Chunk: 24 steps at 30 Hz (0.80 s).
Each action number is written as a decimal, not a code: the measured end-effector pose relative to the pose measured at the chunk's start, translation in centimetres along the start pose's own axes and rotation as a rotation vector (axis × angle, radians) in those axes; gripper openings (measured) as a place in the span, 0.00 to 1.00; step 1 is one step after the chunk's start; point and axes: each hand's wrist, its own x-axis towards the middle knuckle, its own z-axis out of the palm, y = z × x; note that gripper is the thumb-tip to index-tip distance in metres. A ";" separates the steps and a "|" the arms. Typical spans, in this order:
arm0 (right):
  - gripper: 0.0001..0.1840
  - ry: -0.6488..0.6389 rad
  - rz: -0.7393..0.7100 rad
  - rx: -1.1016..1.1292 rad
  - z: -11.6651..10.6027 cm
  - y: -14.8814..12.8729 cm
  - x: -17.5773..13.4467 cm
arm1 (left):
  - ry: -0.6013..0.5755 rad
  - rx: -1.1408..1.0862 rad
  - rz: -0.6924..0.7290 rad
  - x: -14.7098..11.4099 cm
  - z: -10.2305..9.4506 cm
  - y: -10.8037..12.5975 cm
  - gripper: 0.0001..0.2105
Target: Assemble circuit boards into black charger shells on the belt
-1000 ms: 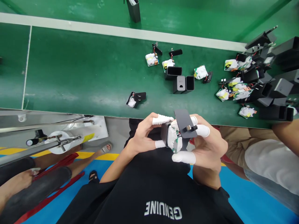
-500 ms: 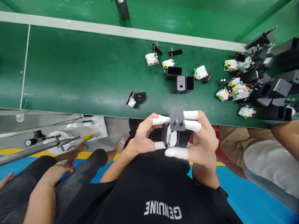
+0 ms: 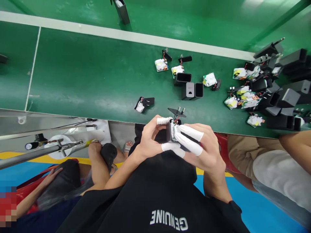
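Above my lap, at the front edge of the green bench, I hold a black charger housing (image 3: 168, 132) with a white-coated circuit board (image 3: 174, 128) inside it. My left hand (image 3: 151, 137) grips the housing between covered fingertips and thumb. White finger cots cover the fingers of my right hand (image 3: 202, 145), which press at the board and the housing's right side. A black plug cover (image 3: 177, 112) with two metal pins hangs by wires beyond the open end. On the bench to the left lies another charger housing (image 3: 139, 105) with its board inside and its cover tilted off.
Loose boards with wired covers (image 3: 161, 64) and empty black housings (image 3: 184, 77) stand ahead. A heap of housings and boards (image 3: 250, 97) fills the bench's right. People sit at both sides; one person's arm (image 3: 98, 161) rests near a metal pole (image 3: 48, 152).
The plug cover has swung away from the housing's opening toward the bench. My right fingers have moved from the cover onto the board. The person on the left has shifted an arm forward.
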 end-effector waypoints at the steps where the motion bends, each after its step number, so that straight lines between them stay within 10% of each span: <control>1: 0.33 0.001 -0.025 -0.006 0.1 0.3 -0.2 | 0.014 0.006 -0.023 0.0 0.1 0.1 0.37; 11: 0.49 0.219 0.213 0.365 2.6 1.5 -0.3 | -0.022 -0.052 0.028 0.5 -0.8 0.7 0.38; 18: 0.38 0.474 0.797 0.936 7.0 0.9 1.0 | 0.183 -0.132 -0.114 0.8 0.7 0.1 0.27; 24: 0.28 0.441 0.980 1.101 7.8 0.2 1.8 | 0.333 -0.210 -0.319 0.6 1.8 0.7 0.23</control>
